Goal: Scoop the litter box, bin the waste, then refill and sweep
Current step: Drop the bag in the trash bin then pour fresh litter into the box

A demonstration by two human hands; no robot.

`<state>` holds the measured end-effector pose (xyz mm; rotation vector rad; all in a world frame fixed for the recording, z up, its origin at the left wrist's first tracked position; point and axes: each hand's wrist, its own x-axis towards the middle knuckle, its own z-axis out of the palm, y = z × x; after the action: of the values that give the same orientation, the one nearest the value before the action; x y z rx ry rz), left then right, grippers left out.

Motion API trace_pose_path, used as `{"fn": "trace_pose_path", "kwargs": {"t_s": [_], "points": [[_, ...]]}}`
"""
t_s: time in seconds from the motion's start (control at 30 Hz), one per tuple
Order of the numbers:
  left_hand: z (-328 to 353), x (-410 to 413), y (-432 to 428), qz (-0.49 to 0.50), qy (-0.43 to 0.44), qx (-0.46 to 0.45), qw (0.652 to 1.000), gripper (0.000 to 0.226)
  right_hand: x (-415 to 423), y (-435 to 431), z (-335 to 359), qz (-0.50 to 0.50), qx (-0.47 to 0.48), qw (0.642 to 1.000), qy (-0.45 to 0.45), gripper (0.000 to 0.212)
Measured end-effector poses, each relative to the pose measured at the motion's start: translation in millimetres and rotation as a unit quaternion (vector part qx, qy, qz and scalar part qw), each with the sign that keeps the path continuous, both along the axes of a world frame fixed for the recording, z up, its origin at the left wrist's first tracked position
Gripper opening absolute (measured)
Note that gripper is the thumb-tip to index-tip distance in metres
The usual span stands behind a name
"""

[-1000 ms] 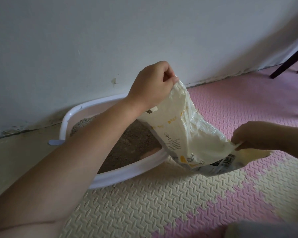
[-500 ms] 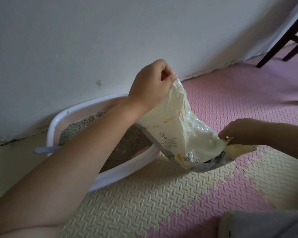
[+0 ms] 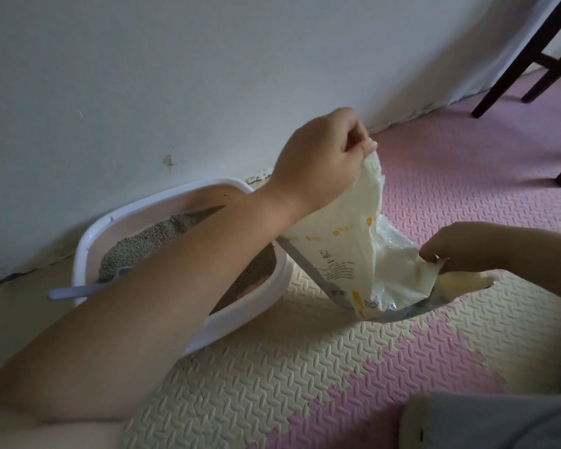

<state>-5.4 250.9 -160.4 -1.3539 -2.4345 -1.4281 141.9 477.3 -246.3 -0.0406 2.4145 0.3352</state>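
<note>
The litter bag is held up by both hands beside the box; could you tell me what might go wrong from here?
1. The bag hangs over the foam mat, not the litter box, so any leftover litter may spill there.
2. The left hand and right hand only pinch thin edges; one could slip.

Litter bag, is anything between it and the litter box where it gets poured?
No object sits between them. The litter bag, pinched by the left hand and right hand, is just beside the litter box rim. Only the person's left forearm crosses over the box; the scoop lies at its other end.
</note>
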Motion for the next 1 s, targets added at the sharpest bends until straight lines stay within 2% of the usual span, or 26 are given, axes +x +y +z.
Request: {"fn": "trace_pose_path", "kwargs": {"t_s": [0.1,0.17,0.27,0.5,0.63,0.9,1.0], "points": [[1.7,13.5,15.4,-0.016,0.005,-0.016,1.0,0.013,6.5,5.1,-4.9,-0.001,0.013,1.0,-0.022,0.028],[0.1,20.8,24.1,-0.011,-0.012,0.0,1.0,0.014,8.2,8.6,-6.5,-0.016,0.015,0.999,-0.034,0.031],[-1.1,28.0,34.5,-0.012,-0.031,0.034,0.999,0.014,10.0,14.2,-3.2,-0.043,0.008,0.997,-0.065,0.032],[-15.4,54.4,63.7,-0.013,0.012,0.084,0.996,0.016,30.6,22.4,-3.0,-0.097,0.001,0.989,-0.109,0.032],[-28.8,63.2,80.2,-0.008,-0.01,0.133,0.991,0.015,32.3,22.1,-0.8,-0.106,0.006,0.988,-0.109,0.029],[-63.5,74.4,97.7,-0.025,-0.014,0.126,0.992,0.016,27.1,17.5,-8.9,-0.135,-0.014,0.98,-0.144,0.029],[-66.7,69.9,101.1,-0.019,-0.036,0.115,0.993,0.016,20.9,18.0,-5.2,-0.142,-0.022,0.982,-0.123,0.03]]}}
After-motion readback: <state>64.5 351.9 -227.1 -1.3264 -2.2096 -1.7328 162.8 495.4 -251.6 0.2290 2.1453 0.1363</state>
